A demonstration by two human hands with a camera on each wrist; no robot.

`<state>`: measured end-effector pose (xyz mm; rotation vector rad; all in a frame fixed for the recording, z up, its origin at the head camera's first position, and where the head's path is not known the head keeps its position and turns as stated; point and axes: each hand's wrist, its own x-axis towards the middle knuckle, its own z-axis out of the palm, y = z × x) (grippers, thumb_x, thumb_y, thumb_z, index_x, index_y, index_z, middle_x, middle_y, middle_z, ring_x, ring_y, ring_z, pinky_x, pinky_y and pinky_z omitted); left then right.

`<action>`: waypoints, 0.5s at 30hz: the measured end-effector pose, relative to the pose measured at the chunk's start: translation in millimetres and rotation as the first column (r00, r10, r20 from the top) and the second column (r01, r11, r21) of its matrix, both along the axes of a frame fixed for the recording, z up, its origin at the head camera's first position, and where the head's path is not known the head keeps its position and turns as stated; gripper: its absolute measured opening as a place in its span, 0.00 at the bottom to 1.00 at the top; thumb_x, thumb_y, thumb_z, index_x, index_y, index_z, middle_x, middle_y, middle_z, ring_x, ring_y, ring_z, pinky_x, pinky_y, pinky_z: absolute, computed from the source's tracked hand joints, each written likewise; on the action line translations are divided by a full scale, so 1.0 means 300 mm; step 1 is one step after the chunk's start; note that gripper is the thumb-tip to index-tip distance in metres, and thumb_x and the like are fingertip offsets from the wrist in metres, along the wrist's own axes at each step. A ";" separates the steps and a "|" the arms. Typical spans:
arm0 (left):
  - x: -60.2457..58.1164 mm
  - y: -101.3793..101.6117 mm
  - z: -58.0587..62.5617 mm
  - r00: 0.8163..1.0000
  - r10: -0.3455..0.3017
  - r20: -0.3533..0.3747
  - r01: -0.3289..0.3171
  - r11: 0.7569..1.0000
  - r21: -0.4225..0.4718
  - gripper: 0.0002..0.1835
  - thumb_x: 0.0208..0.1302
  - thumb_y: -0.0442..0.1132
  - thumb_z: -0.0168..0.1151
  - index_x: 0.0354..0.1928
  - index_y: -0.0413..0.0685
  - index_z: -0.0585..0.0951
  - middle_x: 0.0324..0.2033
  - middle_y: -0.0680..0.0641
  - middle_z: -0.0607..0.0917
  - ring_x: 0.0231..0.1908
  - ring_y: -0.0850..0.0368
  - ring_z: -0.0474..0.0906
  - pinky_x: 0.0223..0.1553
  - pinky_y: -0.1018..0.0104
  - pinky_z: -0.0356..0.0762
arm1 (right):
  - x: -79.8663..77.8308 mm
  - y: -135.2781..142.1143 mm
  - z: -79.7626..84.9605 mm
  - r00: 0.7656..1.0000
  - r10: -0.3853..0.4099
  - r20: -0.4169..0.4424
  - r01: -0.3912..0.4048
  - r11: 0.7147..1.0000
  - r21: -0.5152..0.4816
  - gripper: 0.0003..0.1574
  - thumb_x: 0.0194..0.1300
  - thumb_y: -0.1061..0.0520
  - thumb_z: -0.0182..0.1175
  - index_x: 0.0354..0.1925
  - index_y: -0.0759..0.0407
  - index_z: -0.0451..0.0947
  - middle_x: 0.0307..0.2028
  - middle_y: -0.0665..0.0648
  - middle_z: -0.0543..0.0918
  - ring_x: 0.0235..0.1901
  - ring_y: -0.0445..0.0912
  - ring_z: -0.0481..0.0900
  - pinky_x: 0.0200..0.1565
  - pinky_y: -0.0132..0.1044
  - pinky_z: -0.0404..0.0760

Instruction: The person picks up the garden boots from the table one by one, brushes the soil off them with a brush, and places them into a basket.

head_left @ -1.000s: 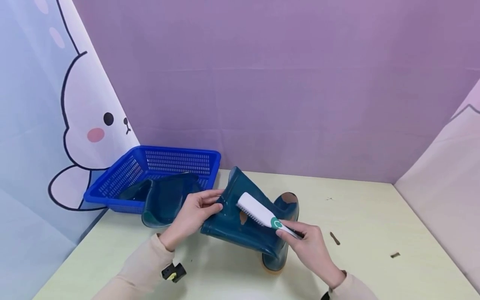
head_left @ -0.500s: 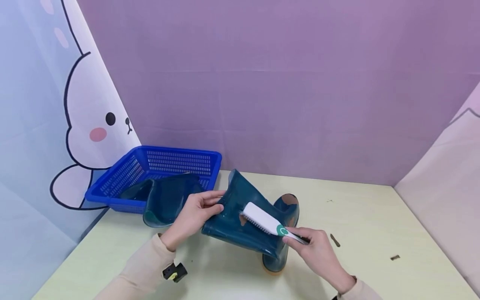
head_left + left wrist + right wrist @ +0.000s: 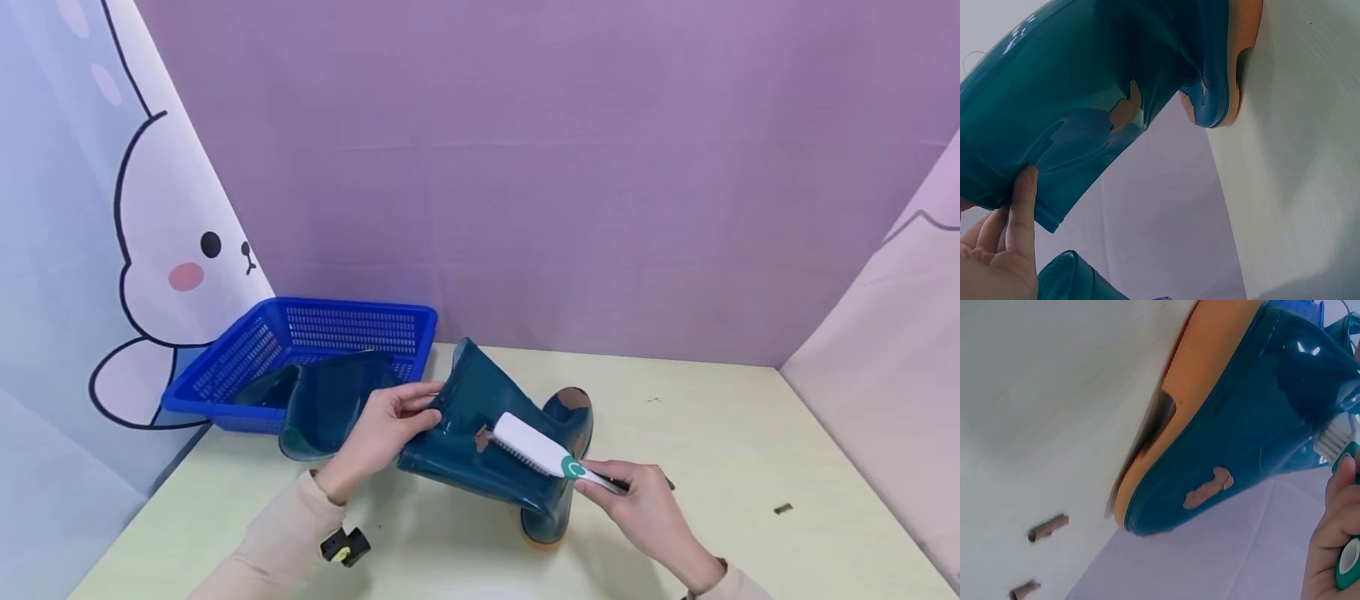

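Observation:
A dark teal rubber boot (image 3: pixel 480 475) with an orange sole leans over the table, its shaft toward the left. My left hand (image 3: pixel 386 429) pinches the rim of the shaft between thumb and fingers. In my right hand (image 3: pixel 645 504) is a white and green scrub brush (image 3: pixel 528 442), held by its handle. Its bristles lie against the shaft, beside a brown mud patch (image 3: pixel 482 439). More mud (image 3: pixel 1209 489) clings to the foot of the boot in the right wrist view. The left wrist view shows the shaft's mud patch (image 3: pixel 1125 111) close to my fingers.
A blue plastic basket (image 3: pixel 300 304) stands at the back left, with a second teal boot (image 3: pixel 330 408) lying partly over its front edge. Bits of brown debris (image 3: pixel 783 508) lie on the table (image 3: pixel 712 433) at the right. A purple cloth (image 3: pixel 562 167) hangs behind.
The brush has moved down and to the right along the shaft with my right hand. The mud patch on the shaft looks smaller. My left hand keeps its hold on the rim.

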<state>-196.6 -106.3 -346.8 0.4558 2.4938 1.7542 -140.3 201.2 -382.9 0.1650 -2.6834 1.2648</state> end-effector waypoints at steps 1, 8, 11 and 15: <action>0.000 -0.002 -0.002 1.000 0.000 0.001 0.000 1.000 0.003 0.21 0.61 0.36 0.57 0.58 0.44 0.73 0.48 0.40 0.81 0.40 0.53 0.82 0.42 0.62 0.80 | 0.000 0.002 0.003 1.000 0.001 0.006 -0.001 1.000 0.000 0.11 0.47 0.55 0.69 0.34 0.52 0.85 0.31 0.50 0.86 0.24 0.34 0.73 0.24 0.27 0.72; 0.001 -0.003 -0.009 1.000 0.014 0.001 -0.014 0.999 0.030 0.21 0.61 0.36 0.57 0.57 0.45 0.73 0.47 0.40 0.81 0.38 0.53 0.83 0.39 0.64 0.80 | -0.009 -0.004 0.004 1.000 -0.005 0.003 0.005 0.998 -0.063 0.12 0.48 0.54 0.69 0.36 0.52 0.84 0.33 0.52 0.86 0.25 0.35 0.74 0.24 0.28 0.73; 0.006 0.002 -0.013 1.000 0.020 0.001 -0.020 0.999 0.036 0.20 0.61 0.35 0.57 0.57 0.44 0.74 0.48 0.39 0.81 0.39 0.52 0.83 0.41 0.61 0.80 | -0.014 -0.035 -0.003 1.000 0.005 -0.024 -0.008 0.991 -0.133 0.13 0.49 0.55 0.68 0.37 0.52 0.84 0.35 0.54 0.86 0.26 0.35 0.75 0.25 0.28 0.74; 0.015 0.007 -0.018 1.000 0.029 0.007 -0.030 0.999 0.037 0.20 0.61 0.34 0.56 0.57 0.45 0.74 0.48 0.40 0.81 0.40 0.51 0.83 0.42 0.60 0.80 | -0.015 -0.079 -0.008 0.998 0.021 -0.065 -0.033 0.981 -0.193 0.14 0.50 0.59 0.68 0.38 0.54 0.84 0.36 0.56 0.85 0.26 0.35 0.76 0.26 0.27 0.76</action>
